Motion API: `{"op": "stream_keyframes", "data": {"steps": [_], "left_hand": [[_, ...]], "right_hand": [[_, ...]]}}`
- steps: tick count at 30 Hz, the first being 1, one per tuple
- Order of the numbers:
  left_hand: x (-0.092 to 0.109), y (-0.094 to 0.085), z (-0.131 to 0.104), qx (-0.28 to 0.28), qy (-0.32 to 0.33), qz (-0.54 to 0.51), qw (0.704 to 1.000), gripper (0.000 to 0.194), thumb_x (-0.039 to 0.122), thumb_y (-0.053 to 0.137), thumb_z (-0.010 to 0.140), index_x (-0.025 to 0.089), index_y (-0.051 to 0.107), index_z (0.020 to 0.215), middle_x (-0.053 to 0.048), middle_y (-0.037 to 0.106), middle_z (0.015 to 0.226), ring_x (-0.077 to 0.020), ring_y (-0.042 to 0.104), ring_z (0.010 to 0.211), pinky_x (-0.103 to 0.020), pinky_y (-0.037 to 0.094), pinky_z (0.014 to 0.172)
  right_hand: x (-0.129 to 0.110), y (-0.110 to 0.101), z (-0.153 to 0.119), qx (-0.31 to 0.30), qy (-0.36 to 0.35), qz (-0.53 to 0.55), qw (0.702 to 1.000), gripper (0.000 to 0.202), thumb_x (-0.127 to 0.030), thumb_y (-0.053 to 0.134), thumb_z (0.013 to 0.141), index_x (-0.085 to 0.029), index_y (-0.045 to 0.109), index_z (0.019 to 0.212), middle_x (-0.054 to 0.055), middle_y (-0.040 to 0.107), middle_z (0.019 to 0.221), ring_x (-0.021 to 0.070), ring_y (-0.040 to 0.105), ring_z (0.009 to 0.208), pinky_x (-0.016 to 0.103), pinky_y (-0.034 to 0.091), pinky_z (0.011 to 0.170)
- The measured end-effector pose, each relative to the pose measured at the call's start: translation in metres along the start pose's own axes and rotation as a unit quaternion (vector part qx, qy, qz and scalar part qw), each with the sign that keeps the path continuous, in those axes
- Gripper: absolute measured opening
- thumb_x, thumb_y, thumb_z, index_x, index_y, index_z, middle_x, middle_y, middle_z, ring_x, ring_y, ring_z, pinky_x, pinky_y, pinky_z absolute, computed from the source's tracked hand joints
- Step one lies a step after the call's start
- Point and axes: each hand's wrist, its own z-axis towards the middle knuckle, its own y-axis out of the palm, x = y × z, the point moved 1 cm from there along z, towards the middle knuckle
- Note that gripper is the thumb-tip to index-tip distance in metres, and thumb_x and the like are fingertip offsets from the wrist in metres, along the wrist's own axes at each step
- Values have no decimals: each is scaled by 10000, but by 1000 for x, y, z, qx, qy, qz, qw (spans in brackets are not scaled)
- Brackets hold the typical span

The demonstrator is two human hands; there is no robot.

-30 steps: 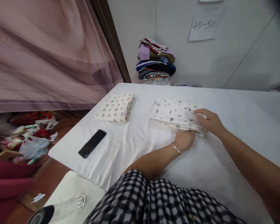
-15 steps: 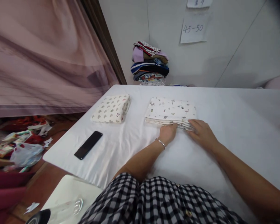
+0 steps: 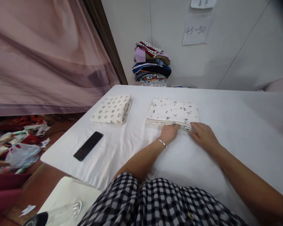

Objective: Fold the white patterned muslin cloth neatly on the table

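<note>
A folded white cloth with small printed figures lies on the white-covered table in front of me. My left hand, with a silver bracelet at the wrist, grips the cloth's near edge, its fingertips hidden under the layers. At the near right corner, my right hand holds the layered edge between thumb and fingers. Off to the left rests a second folded cloth with a mushroom-like print, touched by neither hand.
A black phone lies near the table's left edge. Behind the table stands a stack of folded clothes against the wall. Lower left, a clear bottle lies on a white surface; bags are on the floor.
My right hand has shifted very slightly at the cloth's near right corner, where the layers look a little more spread. My left hand keeps its place.
</note>
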Motion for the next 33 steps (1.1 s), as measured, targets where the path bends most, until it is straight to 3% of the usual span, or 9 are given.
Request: {"op": "stream_keyframes", "data": {"steps": [4, 12, 16, 19, 22, 24, 33], "left_hand": [[-5, 4, -5, -1, 24, -2, 1000, 263, 160, 368, 926, 174, 573, 1091, -96, 668, 913, -200, 626, 849, -270, 447, 685], [-13, 6, -2, 12, 7, -2, 1000, 259, 212, 386, 937, 201, 578, 1111, -72, 679, 888, -203, 623, 828, -272, 438, 687], [-16, 0, 3, 24, 8, 2, 1000, 269, 250, 382, 947, 221, 582, 1125, -70, 678, 931, -208, 614, 880, -272, 436, 701], [-17, -3, 5, 34, 7, 1, 999, 270, 253, 386, 945, 235, 576, 1137, -69, 674, 974, -206, 609, 909, -279, 438, 724], [-18, -4, 6, 68, 21, -16, 997, 272, 256, 377, 949, 248, 572, 1138, -64, 661, 1043, -208, 593, 973, -287, 441, 756], [-19, -4, 5, 94, 36, -30, 994, 265, 259, 383, 946, 245, 568, 1134, -55, 656, 1070, -204, 588, 991, -287, 442, 776], [-23, 8, 2, 119, 85, -30, 989, 231, 263, 415, 936, 212, 635, 987, -39, 680, 916, -179, 620, 823, -261, 438, 660]], "right_hand": [[-1, 2, 0, 3, -15, -2, 1000, 438, -356, 454, 863, -227, 487, 1280, 115, 596, 1199, 297, 539, 1073, 445, 415, 862], [-3, -1, 5, 1, 10, 13, 1000, 399, -330, 424, 882, -229, 507, 1258, 114, 599, 1197, 293, 547, 1060, 450, 422, 870], [-8, -5, 7, 45, 5, 16, 999, 381, -324, 422, 892, -223, 517, 1246, 124, 544, 1281, 291, 489, 1168, 460, 396, 929], [-17, -6, 9, 80, -27, 5, 996, 275, -286, 426, 896, -229, 599, 1102, 114, 497, 1341, 277, 391, 1284, 460, 351, 986], [-24, -2, 11, 66, -67, -18, 995, 218, -250, 430, 898, -230, 642, 944, 99, 488, 1362, 276, 331, 1331, 471, 324, 1008], [-26, 1, 13, 63, -70, -43, 995, 206, -244, 448, 893, -218, 647, 940, 107, 471, 1382, 291, 306, 1345, 494, 302, 1021], [-26, 7, 13, 80, -72, -95, 990, 190, -235, 493, 881, -173, 646, 975, 141, 492, 1367, 292, 323, 1335, 486, 275, 1043]]}}
